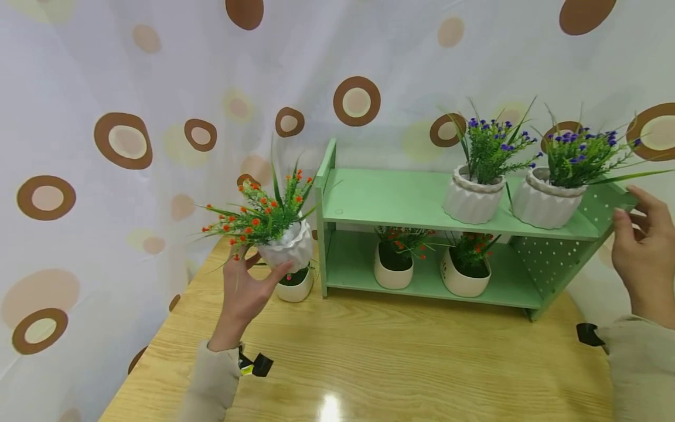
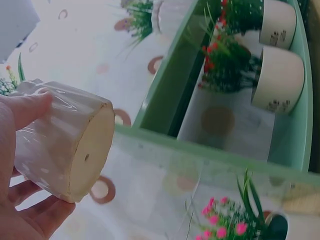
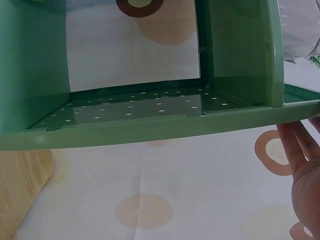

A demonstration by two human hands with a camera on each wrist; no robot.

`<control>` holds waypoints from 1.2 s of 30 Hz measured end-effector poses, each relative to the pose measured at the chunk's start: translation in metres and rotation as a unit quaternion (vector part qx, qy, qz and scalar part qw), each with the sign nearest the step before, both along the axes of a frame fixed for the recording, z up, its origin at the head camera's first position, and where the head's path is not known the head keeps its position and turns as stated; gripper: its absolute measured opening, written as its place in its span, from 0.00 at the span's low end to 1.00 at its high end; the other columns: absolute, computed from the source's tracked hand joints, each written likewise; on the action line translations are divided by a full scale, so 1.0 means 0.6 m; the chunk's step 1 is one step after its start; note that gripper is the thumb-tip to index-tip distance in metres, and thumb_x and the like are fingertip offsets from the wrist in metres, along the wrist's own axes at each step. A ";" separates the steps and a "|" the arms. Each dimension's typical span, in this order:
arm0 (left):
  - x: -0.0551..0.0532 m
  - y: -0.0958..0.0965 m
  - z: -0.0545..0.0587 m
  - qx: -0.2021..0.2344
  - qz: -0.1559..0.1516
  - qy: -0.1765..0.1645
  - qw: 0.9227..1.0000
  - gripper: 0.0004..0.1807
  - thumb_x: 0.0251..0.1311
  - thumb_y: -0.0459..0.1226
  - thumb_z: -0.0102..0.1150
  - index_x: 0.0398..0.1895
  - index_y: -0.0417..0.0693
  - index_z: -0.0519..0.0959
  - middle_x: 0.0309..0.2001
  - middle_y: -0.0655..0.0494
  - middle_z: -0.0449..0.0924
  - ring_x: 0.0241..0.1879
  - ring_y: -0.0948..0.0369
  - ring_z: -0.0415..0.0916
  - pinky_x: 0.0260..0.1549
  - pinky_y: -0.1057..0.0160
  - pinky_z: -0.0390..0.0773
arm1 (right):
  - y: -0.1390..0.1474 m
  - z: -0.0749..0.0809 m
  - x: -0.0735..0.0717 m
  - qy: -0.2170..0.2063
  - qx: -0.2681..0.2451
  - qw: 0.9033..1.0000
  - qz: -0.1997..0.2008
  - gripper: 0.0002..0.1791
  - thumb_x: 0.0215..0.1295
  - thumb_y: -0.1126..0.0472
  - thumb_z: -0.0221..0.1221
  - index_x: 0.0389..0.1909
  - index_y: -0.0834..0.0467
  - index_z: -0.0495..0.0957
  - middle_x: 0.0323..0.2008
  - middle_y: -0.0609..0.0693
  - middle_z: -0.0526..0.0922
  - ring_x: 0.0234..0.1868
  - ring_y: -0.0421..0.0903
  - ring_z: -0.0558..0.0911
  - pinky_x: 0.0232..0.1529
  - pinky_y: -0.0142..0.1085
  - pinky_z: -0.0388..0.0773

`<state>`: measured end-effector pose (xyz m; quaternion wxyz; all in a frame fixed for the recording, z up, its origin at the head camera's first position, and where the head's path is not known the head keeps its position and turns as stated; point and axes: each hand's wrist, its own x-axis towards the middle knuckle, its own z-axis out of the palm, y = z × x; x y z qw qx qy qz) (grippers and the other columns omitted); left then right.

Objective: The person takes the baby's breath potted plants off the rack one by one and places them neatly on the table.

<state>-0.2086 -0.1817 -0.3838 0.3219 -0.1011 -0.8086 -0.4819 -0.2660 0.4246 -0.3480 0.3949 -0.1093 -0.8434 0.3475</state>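
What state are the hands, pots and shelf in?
Left hand: holding orange-flowered pot
Orange-flowered pot: lifted, tilted
Right hand: touching shelf
Shelf: upright
Left purple-flowered pot: upright, top level
Right purple-flowered pot: upright, top level
Left red-flowered pot: upright, lower level
Right red-flowered pot: upright, lower level
Pink-flowered pot: upright on table
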 end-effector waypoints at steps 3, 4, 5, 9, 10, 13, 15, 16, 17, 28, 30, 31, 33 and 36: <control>0.000 -0.028 -0.002 0.003 0.013 0.009 1.000 0.41 0.51 0.35 0.80 0.69 0.37 0.73 0.61 0.40 0.79 0.58 0.42 0.82 0.62 0.45 0.79 | -0.001 -0.001 -0.003 0.001 0.001 1.000 -0.001 0.26 0.84 0.50 0.43 0.77 0.29 0.60 0.75 0.49 0.69 0.66 0.31 0.70 0.63 0.21 0.66; -0.001 -0.038 -0.003 0.005 0.016 0.013 1.000 0.43 0.51 0.35 0.80 0.72 0.39 0.71 0.62 0.42 0.78 0.61 0.45 0.80 0.60 0.51 0.81 | -0.001 -0.001 -0.003 0.000 0.000 1.000 -0.002 0.26 0.84 0.50 0.43 0.77 0.28 0.60 0.75 0.48 0.69 0.66 0.31 0.70 0.64 0.21 0.65; -0.002 -0.047 -0.004 0.009 0.018 0.014 1.000 0.43 0.52 0.34 0.80 0.73 0.41 0.70 0.63 0.44 0.78 0.63 0.48 0.79 0.58 0.57 0.83 | -0.002 -0.001 -0.004 -0.002 0.000 1.000 -0.003 0.26 0.84 0.50 0.43 0.77 0.28 0.60 0.75 0.48 0.68 0.67 0.31 0.70 0.64 0.21 0.65; -0.007 -0.081 -0.013 0.024 0.041 0.013 0.999 0.43 0.54 0.33 0.78 0.74 0.43 0.69 0.62 0.48 0.78 0.64 0.52 0.76 0.56 0.80 0.75 | -0.005 -0.001 -0.006 -0.004 -0.003 1.000 -0.008 0.26 0.84 0.50 0.43 0.77 0.27 0.60 0.75 0.47 0.69 0.66 0.30 0.70 0.64 0.21 0.66; -0.009 -0.088 -0.015 0.029 0.044 0.011 0.999 0.43 0.55 0.32 0.78 0.75 0.43 0.69 0.62 0.49 0.78 0.65 0.52 0.76 0.55 0.83 0.73 | -0.006 0.000 -0.006 -0.005 -0.004 1.000 -0.010 0.26 0.84 0.50 0.43 0.77 0.27 0.60 0.75 0.47 0.69 0.66 0.29 0.69 0.65 0.21 0.66; -0.014 -0.107 -0.023 0.039 0.058 0.004 0.998 0.42 0.56 0.32 0.77 0.74 0.42 0.68 0.61 0.52 0.78 0.65 0.52 0.75 0.54 0.85 0.71 | -0.008 -0.001 -0.007 -0.009 -0.005 1.000 -0.011 0.26 0.84 0.49 0.43 0.77 0.28 0.60 0.75 0.48 0.70 0.67 0.30 0.70 0.64 0.21 0.66; -0.017 -0.116 -0.029 0.040 0.066 -0.004 0.997 0.43 0.56 0.32 0.76 0.75 0.43 0.67 0.61 0.52 0.77 0.66 0.52 0.74 0.55 0.83 0.72 | -0.008 -0.001 -0.006 -0.017 -0.008 1.000 -0.014 0.26 0.84 0.49 0.42 0.77 0.27 0.59 0.75 0.47 0.69 0.68 0.31 0.69 0.65 0.22 0.66; -0.020 -0.120 -0.033 0.041 0.070 -0.009 0.997 0.44 0.57 0.33 0.76 0.76 0.44 0.66 0.62 0.52 0.76 0.67 0.52 0.74 0.56 0.81 0.73 | -0.008 -0.002 -0.006 -0.020 -0.009 1.000 -0.015 0.26 0.84 0.49 0.42 0.77 0.27 0.59 0.75 0.47 0.69 0.69 0.32 0.69 0.65 0.22 0.66; -0.023 -0.124 -0.037 0.041 0.074 -0.013 0.996 0.44 0.57 0.33 0.76 0.77 0.44 0.65 0.63 0.52 0.76 0.67 0.51 0.73 0.58 0.77 0.75 | -0.009 -0.002 -0.006 -0.021 -0.010 1.000 -0.016 0.26 0.84 0.49 0.42 0.77 0.26 0.59 0.75 0.47 0.69 0.69 0.33 0.69 0.65 0.22 0.66; -0.055 -0.161 -0.103 0.043 0.121 -0.046 0.991 0.47 0.58 0.37 0.76 0.78 0.43 0.62 0.70 0.42 0.71 0.69 0.44 0.70 0.64 0.52 0.80 | -0.014 -0.007 -0.008 -0.001 -0.009 1.000 -0.006 0.26 0.83 0.50 0.45 0.76 0.28 0.62 0.72 0.46 0.72 0.63 0.26 0.71 0.63 0.19 0.68; -0.064 -0.164 -0.121 0.043 0.131 -0.048 0.989 0.47 0.57 0.38 0.77 0.78 0.42 0.62 0.71 0.41 0.69 0.70 0.43 0.69 0.65 0.45 0.78 | -0.014 -0.005 -0.004 -0.004 -0.007 1.000 -0.006 0.26 0.83 0.50 0.44 0.77 0.29 0.61 0.74 0.48 0.70 0.65 0.28 0.70 0.65 0.20 0.67; -0.068 -0.164 -0.129 0.046 0.134 -0.051 0.989 0.48 0.57 0.38 0.77 0.78 0.41 0.61 0.72 0.40 0.68 0.70 0.42 0.69 0.64 0.39 0.76 | -0.013 -0.004 -0.002 -0.003 -0.007 1.000 -0.005 0.26 0.84 0.50 0.44 0.77 0.29 0.61 0.74 0.48 0.70 0.67 0.30 0.70 0.66 0.21 0.67; -0.075 -0.164 -0.144 0.053 0.134 -0.061 0.988 0.47 0.58 0.39 0.76 0.78 0.40 0.61 0.73 0.40 0.67 0.70 0.41 0.68 0.64 0.36 0.74 | -0.011 -0.001 0.003 -0.010 -0.007 1.000 -0.003 0.26 0.84 0.50 0.42 0.78 0.29 0.59 0.76 0.48 0.67 0.71 0.34 0.69 0.72 0.26 0.65; -0.079 -0.165 -0.163 0.068 0.126 -0.079 0.987 0.47 0.60 0.40 0.75 0.79 0.41 0.60 0.73 0.39 0.66 0.70 0.42 0.67 0.65 0.36 0.74 | -0.006 0.002 0.008 -0.020 -0.015 1.000 0.000 0.27 0.85 0.50 0.40 0.79 0.28 0.57 0.78 0.45 0.65 0.74 0.38 0.68 0.76 0.31 0.62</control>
